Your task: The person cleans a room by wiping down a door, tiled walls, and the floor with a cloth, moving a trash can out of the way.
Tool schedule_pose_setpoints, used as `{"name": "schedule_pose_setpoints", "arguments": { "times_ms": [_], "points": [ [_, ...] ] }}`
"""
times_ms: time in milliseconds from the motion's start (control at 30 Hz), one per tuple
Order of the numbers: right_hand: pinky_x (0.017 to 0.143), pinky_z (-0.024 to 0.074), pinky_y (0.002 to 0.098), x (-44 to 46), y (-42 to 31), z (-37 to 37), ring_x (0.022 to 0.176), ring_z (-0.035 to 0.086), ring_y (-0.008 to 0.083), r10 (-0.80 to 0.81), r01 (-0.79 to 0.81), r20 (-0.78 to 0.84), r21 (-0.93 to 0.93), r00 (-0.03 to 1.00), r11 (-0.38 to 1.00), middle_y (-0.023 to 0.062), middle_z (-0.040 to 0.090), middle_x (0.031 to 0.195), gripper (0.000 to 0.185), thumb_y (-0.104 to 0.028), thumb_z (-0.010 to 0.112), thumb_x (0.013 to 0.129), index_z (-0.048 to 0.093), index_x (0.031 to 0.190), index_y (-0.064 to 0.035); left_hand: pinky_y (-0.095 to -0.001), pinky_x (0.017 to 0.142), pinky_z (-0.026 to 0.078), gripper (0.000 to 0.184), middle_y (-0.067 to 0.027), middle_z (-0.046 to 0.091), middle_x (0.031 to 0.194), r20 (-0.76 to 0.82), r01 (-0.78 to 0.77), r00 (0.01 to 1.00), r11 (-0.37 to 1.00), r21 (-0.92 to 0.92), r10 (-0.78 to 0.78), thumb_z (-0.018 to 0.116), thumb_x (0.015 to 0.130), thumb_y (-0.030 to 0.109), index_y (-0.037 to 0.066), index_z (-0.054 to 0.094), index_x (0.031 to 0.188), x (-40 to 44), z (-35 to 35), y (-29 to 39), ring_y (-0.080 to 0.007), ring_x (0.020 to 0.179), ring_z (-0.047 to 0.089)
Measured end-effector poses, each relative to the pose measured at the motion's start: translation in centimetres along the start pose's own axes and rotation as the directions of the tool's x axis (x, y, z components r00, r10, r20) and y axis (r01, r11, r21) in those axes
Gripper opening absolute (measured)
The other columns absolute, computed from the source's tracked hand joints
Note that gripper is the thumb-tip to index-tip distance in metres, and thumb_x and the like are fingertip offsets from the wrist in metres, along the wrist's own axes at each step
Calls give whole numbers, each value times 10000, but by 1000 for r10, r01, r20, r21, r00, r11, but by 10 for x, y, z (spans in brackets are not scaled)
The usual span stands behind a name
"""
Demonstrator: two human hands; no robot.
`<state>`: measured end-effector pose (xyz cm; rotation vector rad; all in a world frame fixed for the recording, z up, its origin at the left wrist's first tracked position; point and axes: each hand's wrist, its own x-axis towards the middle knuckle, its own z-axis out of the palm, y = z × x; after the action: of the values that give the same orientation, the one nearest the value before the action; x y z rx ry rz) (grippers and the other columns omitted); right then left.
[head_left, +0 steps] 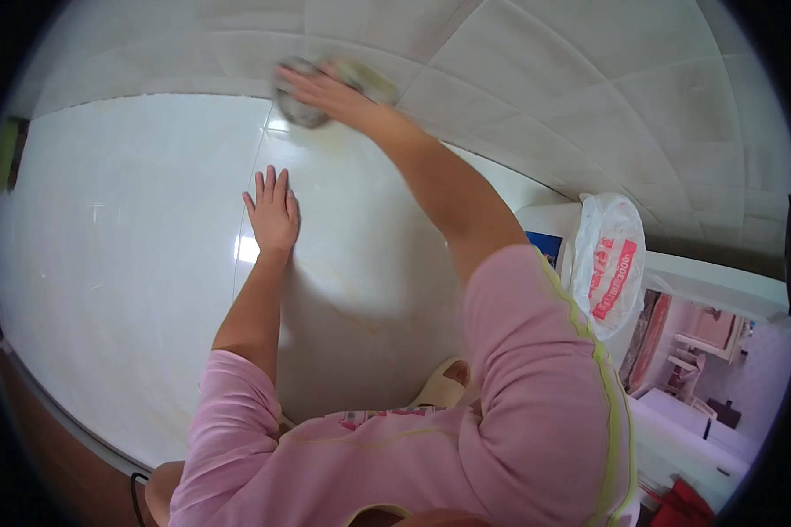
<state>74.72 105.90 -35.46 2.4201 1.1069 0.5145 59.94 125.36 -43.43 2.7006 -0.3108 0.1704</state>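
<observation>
Head camera view: one person at a tiled floor, two bare hands, one cloth.

Item: cloth [306, 116], greyish with a yellow-green part, blurred; located at the line where floor and wall meet, beneath the right hand.

Item: right hand [344, 98], arm stretched forward, laid over the cloth with fingers pointing left; blur prevents telling whether the fingers grip it or only press.

Item: left hand [275, 215], palm down on the floor, fingers spread, grasping nothing; nearer the body than the cloth and apart from it.

Item: floor [132, 202], white, glossy, with a thin joint running beside the left hand.

Item: wall [536, 79], pale grey tiles.

Item: shirt [351, 474], pink, yellow-green trim on the right sleeve.

Item: slipper [435, 388], cream, below the body.

Item: plastic bag [608, 263], white with red print, standing near the wall at right.

Item: red object [682, 504], lower right, partly cut off, kind unclear.
</observation>
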Motion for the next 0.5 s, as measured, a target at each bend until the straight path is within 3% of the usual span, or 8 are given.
{"name": "schedule_pose_setpoints", "arguments": {
  "times_ms": [33, 67, 100, 133, 300, 400, 433, 500],
  "points": [
    [985, 280, 396, -48, -4, -7, 1162, 393, 187, 61, -60, 91, -12, 994, 998, 8, 135, 1461, 437, -17, 397, 794, 433, 1208, -153, -532, 1043, 114, 395, -77, 332, 1375, 20, 10, 1000, 1000, 4, -10, 380, 892, 211, 144, 404, 1280, -1, 1, 0, -287, 1307, 219],
    [968, 316, 355, -102, -11, 20, 1140, 421, 139, 236, -161, -46, 607, 971, 778, -35, 202, 1445, 487, -27, 384, 798, 412, 1256, -189, -532, 1044, 112, 394, -77, 326, 1378, 35, 13, 999, 1000, 8, -13, 378, 892, 209, 141, 403, 1280, -1, -2, 1, -286, 1308, 216],
    [955, 345, 319, -158, -16, 33, 1139, 424, 97, 355, -228, -77, 639, 932, 735, -81, 258, 1421, 498, -51, 375, 809, 419, 1268, -240, -532, 1044, 110, 394, -77, 321, 1380, 45, 18, 999, 1000, 8, -19, 377, 892, 207, 138, 403, 1279, -1, -4, 3, -285, 1309, 213],
    [919, 374, 283, -202, -29, 38, 1121, 431, 62, 412, -419, 84, 114, 907, 901, -87, 281, 1407, 497, -57, 388, 806, 448, 1247, -279, -531, 1044, 108, 394, -76, 315, 1383, 53, 23, 998, 1000, 12, -24, 375, 891, 205, 135, 402, 1278, 1, -5, 4, -284, 1310, 211],
    [1003, 245, 500, -266, -51, -22, 1229, 324, 317, 909, -897, 284, -235, 305, 374, 112, 372, 1328, 507, -88, 530, 766, 417, 1254, -160, -538, 1042, 107, 399, -81, 300, 1389, 64, 32, 997, 998, 52, -35, 380, 880, 190, 126, 402, 1273, 1, -5, 6, -282, 1313, 201],
    [1030, 206, 495, -272, -58, 1, 1243, 302, 333, 979, -959, -158, 229, 132, 166, 219, 318, 1329, 635, -14, 564, 737, 284, 1307, -35, -545, 1039, 110, 402, -83, 303, 1386, 64, 40, 997, 996, 79, -45, 385, 871, 187, 125, 406, 1268, 2, -5, 10, -283, 1312, 204],
    [1047, 200, 450, -257, -61, 9, 1249, 283, 344, 976, -794, -127, 605, -179, -67, 251, 288, 1329, 666, 0, 605, 729, 245, 1285, 60, -548, 1037, 112, 403, -84, 305, 1385, 64, 46, 997, 995, 94, -52, 387, 869, 187, 125, 408, 1267, 4, -4, 11, -283, 1312, 205],
    [1032, 219, 377, -215, -79, 33, 1218, 300, 307, 917, -629, 62, 709, -395, -319, 214, 376, 1273, 519, -220, 544, 857, 336, 1227, 79, -551, 1036, 115, 404, -82, 307, 1384, 51, 57, 997, 992, 114, -63, 383, 867, 189, 126, 409, 1266, 6, -4, 15, -282, 1311, 208]
  ]
}}
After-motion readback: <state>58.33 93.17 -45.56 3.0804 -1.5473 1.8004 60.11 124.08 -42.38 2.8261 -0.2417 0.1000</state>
